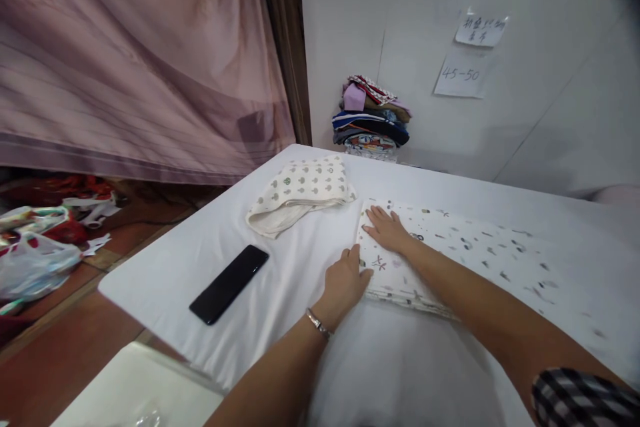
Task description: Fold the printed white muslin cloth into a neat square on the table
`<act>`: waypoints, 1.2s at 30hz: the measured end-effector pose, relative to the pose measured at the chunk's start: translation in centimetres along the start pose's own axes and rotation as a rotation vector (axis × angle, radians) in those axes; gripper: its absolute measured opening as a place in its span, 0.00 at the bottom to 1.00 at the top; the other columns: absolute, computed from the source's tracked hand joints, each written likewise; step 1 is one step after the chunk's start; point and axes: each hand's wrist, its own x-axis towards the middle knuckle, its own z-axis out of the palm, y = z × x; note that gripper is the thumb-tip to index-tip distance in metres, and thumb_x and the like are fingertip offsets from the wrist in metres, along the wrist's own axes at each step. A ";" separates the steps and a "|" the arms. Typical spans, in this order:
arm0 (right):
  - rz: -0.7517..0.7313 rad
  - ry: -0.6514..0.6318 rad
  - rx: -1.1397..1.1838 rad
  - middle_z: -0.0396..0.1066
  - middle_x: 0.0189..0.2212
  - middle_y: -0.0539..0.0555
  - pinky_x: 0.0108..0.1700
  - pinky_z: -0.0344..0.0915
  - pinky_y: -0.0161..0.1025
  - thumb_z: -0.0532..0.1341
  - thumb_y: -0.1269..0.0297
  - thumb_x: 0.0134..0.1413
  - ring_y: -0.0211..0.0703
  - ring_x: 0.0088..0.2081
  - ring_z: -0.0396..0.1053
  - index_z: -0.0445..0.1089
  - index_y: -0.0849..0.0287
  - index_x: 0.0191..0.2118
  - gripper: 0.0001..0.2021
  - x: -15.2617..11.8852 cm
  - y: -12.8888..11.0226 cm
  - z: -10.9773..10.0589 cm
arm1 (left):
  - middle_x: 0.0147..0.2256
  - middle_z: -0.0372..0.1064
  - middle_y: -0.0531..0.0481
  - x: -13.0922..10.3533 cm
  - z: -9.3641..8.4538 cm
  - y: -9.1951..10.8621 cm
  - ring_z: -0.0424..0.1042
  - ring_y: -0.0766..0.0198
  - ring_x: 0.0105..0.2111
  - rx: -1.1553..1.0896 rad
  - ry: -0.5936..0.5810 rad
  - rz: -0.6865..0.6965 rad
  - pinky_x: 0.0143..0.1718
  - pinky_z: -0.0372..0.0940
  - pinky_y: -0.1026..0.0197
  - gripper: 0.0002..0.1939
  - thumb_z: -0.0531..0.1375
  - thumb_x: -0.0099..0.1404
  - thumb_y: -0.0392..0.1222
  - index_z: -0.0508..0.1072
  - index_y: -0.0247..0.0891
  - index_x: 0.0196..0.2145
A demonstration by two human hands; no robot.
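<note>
A white cloth with small scattered prints (440,233) lies folded in layers on the white-covered table (240,213). My right hand (387,230) rests flat on its upper left part, fingers spread. At the cloth's left edge is my left hand (345,280), wearing a silver bracelet; its fingers touch the edge and its thumb lies apart from them at the near corner. Beyond my left hand, a second white cloth with grey-green prints (310,183) lies loosely folded. The black phone (230,283) lies to the left of my left hand.
Folded clothes (373,117) are piled beyond the table's far edge, against the wall. A pink curtain (140,60) hangs at the left. Plastic bags (37,267) lie on the floor. A pale surface (130,393) stands at the near left. Two paper notes are on the wall.
</note>
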 end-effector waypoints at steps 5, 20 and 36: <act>0.025 0.026 0.024 0.34 0.70 0.57 0.65 0.34 0.58 0.39 0.48 0.63 0.51 0.69 0.31 0.44 0.58 0.68 0.32 -1.0 -0.9 0.0 | 0.50 0.65 0.42 0.0 0.1 -0.1 0.71 0.56 0.43 0.000 0.031 0.012 0.40 0.62 0.58 0.28 0.55 0.66 0.49 0.56 0.40 0.60; 0.100 0.045 0.093 0.32 0.70 0.58 0.66 0.29 0.57 0.39 0.43 0.62 0.51 0.69 0.28 0.42 0.60 0.69 0.36 -7.0 5.2 -2.5 | 0.56 0.62 0.40 0.9 -0.2 -0.7 0.69 0.54 0.49 0.038 0.040 0.045 0.44 0.63 0.57 0.27 0.50 0.68 0.49 0.55 0.37 0.62; 0.687 0.155 -0.070 0.41 0.69 0.61 0.65 0.41 0.56 0.39 0.47 0.63 0.54 0.68 0.37 0.49 0.61 0.66 0.33 -15.8 22.7 -1.7 | 0.56 0.64 0.41 1.5 -0.3 -1.0 0.70 0.53 0.48 0.067 0.055 0.022 0.43 0.66 0.56 0.28 0.49 0.67 0.52 0.57 0.39 0.61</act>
